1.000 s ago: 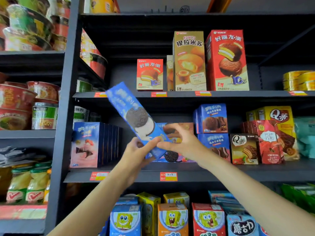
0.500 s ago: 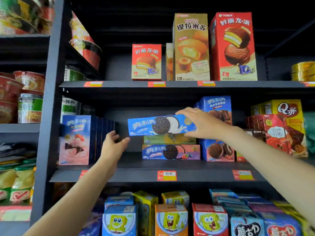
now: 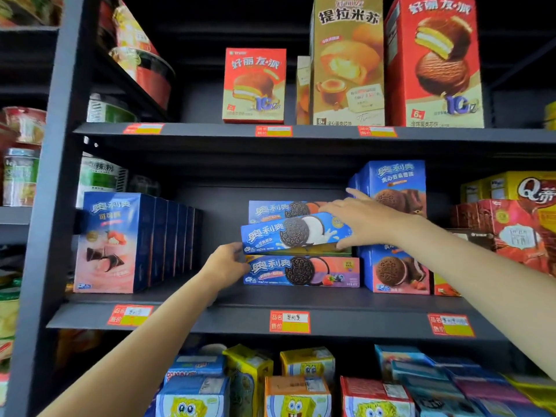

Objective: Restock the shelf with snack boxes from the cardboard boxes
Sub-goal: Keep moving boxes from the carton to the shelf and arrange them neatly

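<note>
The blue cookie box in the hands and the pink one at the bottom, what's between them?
Head view: a green-edged box, mostly hidden under the blue cookie box.

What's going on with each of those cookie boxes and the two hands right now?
Blue cookie box: held at both ends, slightly tilted, in the stack.
Purple cookie box: lying flat on the middle shelf, bottom of the stack.
Rear cookie box: lying flat, partly hidden.
Row of upright blue boxes: standing, shelf's left.
Left hand: gripping the blue box's left end.
Right hand: gripping its right end.
</note>
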The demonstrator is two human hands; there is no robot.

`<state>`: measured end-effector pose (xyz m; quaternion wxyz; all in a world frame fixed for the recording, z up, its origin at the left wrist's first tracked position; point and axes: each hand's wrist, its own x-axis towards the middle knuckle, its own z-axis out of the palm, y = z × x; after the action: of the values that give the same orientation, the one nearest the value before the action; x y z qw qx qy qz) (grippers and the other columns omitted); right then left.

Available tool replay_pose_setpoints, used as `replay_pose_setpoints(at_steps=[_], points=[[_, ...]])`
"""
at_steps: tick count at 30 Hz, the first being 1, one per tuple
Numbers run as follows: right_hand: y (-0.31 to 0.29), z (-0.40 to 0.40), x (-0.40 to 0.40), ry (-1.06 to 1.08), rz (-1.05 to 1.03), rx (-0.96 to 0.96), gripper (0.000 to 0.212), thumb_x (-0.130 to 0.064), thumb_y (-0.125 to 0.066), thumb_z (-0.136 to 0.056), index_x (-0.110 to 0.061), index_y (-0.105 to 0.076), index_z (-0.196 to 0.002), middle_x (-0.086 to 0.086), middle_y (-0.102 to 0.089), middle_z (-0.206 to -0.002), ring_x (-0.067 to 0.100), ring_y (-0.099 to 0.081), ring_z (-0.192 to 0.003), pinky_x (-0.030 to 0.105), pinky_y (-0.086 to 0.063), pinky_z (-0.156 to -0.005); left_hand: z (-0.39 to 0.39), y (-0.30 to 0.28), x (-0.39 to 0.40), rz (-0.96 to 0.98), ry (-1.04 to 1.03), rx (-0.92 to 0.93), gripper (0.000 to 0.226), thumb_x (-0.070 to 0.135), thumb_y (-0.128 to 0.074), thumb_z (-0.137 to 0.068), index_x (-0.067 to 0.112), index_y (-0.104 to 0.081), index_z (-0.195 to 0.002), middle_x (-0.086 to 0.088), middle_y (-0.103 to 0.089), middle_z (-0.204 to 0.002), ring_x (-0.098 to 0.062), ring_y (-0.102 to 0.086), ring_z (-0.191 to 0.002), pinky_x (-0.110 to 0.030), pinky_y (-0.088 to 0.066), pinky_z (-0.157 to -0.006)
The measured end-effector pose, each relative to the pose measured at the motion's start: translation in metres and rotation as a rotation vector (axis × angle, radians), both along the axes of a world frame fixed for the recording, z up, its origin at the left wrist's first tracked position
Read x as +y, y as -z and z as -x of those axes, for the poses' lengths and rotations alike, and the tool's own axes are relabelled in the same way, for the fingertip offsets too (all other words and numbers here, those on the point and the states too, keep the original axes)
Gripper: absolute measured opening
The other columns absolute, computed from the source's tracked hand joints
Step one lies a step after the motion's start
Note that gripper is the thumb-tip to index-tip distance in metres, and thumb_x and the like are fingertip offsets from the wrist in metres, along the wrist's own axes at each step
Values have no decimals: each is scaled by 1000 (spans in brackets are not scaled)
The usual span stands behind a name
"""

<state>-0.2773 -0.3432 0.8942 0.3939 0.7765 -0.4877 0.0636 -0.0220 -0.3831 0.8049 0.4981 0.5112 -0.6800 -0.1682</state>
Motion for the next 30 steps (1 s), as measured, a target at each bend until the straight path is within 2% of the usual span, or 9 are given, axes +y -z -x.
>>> replay_pose_setpoints(at_steps=[4,8,16,18,20,23,25,27,30], points=[[2,-8,-4,57,-28,123,83,-42,-70,-78,-13,-26,-142,1,-45,-140,17,-38,-132,37,4,-117,4,-6,-8,31,-4,62,25,-10,-57,-81,3,-64,-102,-11,-66,-98,-23,-60,-96,-42,-45,-97],[11,-11,-15,125,-30,158,65,-44,-68,-78,-8,-41,-125,6,-59,-118,23,-49,-120,42,1,-117,8,-5,-6,25,14,82,23,-9,-56,-82,2,-65,-100,-12,-66,-98,-25,-61,-96,-42,-47,-97],[18,-17,-21,150,13,119,54,-35,-68,-81,-8,-43,-121,9,-59,-119,27,-48,-120,43,-8,-117,9,-7,-3,0,-5,23,25,-2,-58,-82,1,-65,-106,-15,-68,-103,-28,-63,-99,-42,-48,-95],[21,-20,-23,156,9,116,59,-35,-70,-78,-9,-39,-121,8,-60,-117,27,-51,-115,41,-13,-114,8,-6,-7,-27,-21,-3,26,-2,-58,-81,0,-63,-106,-16,-67,-103,-29,-62,-97,-39,-49,-92],[25,-25,-26,164,-12,107,72,-36,-73,-75,-9,-34,-128,9,-59,-120,28,-50,-117,40,-13,-113,8,-4,-12,-84,-27,-9,27,-4,-58,-79,-5,-61,-106,-18,-64,-100,-26,-58,-89,-35,-47,-83],[26,-31,-28,188,-10,100,86,-36,-76,-73,-8,-25,-138,10,-53,-129,28,-46,-122,41,-11,-114,14,-3,-18,-154,12,-4,29,-7,-56,-80,-9,-58,-108,-22,-64,-108,-27,-58,-92,-38,-47,-87],[24,-32,-28,215,-22,83,92,-39,-76,-73,-9,-22,-141,12,-48,-133,29,-44,-126,42,-7,-115,19,-4,-20,-155,-34,-55,28,-3,-58,-81,-8,-59,-108,-23,-63,-112,-28,-58,-94,-36,-47,-88],[23,-31,-28,233,-43,55,96,-39,-75,-73,-11,-17,-145,14,-42,-139,30,-37,-132,43,-4,-116,21,-6,-16,-157,-60,-97,28,0,-59,-82,-7,-57,-110,-21,-62,-115,-29,-58,-95,-33,-46,-83],[24,-35,-24,199,-30,14,103,-45,-72,-75,-14,-7,-149,15,-22,-152,30,-16,-143,45,2,-116,20,-9,-2,-111,-163,-123,34,10,-60,-86,-7,-51,-113,-20,-58,-118,-33,-56,-108,-28,-37,-73]])
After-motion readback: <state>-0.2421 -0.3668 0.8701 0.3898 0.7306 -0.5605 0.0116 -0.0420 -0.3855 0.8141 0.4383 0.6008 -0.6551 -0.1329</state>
